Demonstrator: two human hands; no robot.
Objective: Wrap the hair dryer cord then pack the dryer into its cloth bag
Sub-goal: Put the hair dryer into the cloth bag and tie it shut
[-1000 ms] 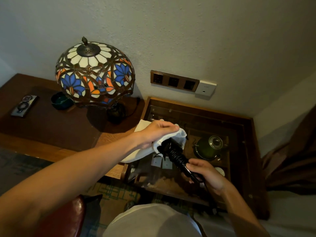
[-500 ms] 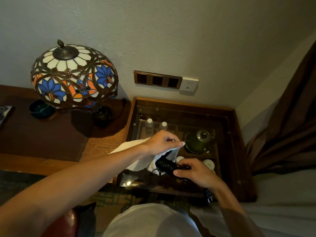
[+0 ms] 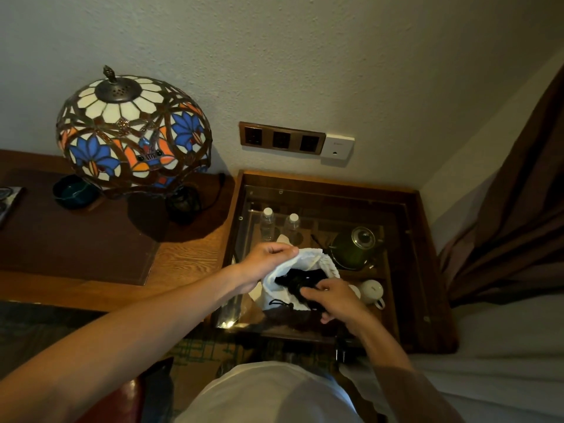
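Two hands: both at the white cloth bag [image 3: 300, 264], above the glass tabletop [image 3: 393, 303].
Left hand [image 3: 265, 264]: grip pinching the bag's rim, holding the mouth open.
Right hand [image 3: 334, 300]: fingers closed around the black hair dryer [image 3: 294, 277], partly inside the bag.
Handling: dryer looks rigid, fairly light; bag soft and floppy, best held at the rim.
Nearby: green kettle [image 3: 355, 245], cup [image 3: 372, 291].
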